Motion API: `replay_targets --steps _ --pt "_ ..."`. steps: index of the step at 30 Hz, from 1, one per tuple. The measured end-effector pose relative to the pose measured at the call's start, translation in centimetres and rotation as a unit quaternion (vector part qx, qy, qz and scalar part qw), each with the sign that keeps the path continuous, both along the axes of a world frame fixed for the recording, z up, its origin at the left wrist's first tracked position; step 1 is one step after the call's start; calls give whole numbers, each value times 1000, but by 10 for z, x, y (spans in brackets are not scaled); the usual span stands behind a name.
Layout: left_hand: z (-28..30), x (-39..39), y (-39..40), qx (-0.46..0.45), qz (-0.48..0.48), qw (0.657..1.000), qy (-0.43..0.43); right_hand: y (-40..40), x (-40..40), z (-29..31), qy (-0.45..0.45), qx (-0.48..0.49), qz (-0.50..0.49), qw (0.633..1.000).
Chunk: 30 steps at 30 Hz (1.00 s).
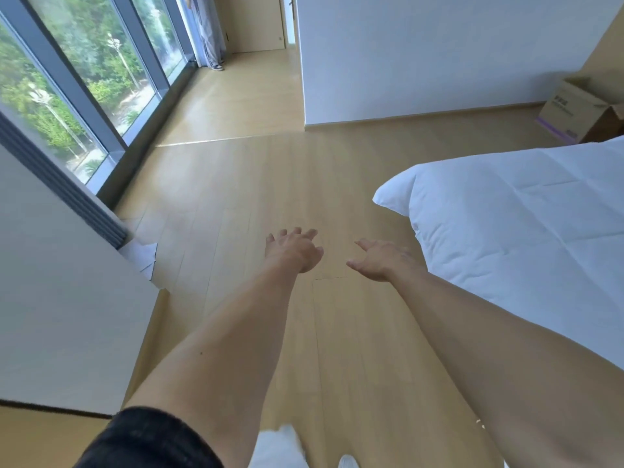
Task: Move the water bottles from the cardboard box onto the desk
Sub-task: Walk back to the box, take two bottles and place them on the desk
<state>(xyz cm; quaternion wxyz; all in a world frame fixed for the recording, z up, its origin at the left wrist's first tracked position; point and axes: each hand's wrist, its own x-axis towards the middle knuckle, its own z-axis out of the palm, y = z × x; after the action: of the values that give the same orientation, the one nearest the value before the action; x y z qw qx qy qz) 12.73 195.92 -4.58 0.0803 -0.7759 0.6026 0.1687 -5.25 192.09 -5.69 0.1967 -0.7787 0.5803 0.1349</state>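
Pale wooden floor [270, 184] fills the middle of the view, and both bare arms stretch forward over it. The left hand [293, 251] and the right hand [381, 260] hang side by side above the boards, a small gap between them, each with its fingers [305, 233] spread loosely apart and holding nothing. A black sleeve [148, 440] covers the left upper arm at the bottom edge.

The cardboard box [579, 113] stands on the floor far off at the upper right, against the base of a white wall [439, 55], with its flaps open. Its inside cannot be seen from here, so no bottles show. Between the hands and the box lies the corner of a bed with a white quilt [526, 224], which covers the right side of the view and hides the lower part of the box.

On the left a white surface [60, 298] runs along the near edge, with a grey pleated blind [67, 194] beside it and crumpled white paper [145, 258] on the floor at its foot. Tall windows [84, 72] line the left wall, green trees outside. At the far end another person's striped trouser legs [211, 35] stand by the glass.
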Motion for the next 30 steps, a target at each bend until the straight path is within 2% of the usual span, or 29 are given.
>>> replay_targets --steps 12,19,30 --pt "-22 79 -220 -21 -40 999 23 -194 71 -10 33 -12 -41 999" --pt "-7 146 -360 -35 -88 995 21 -322 136 1 27 -11 -88 996" --pt "-3 188 -545 -31 -118 992 16 -498 162 0 23 -8 -131 991"
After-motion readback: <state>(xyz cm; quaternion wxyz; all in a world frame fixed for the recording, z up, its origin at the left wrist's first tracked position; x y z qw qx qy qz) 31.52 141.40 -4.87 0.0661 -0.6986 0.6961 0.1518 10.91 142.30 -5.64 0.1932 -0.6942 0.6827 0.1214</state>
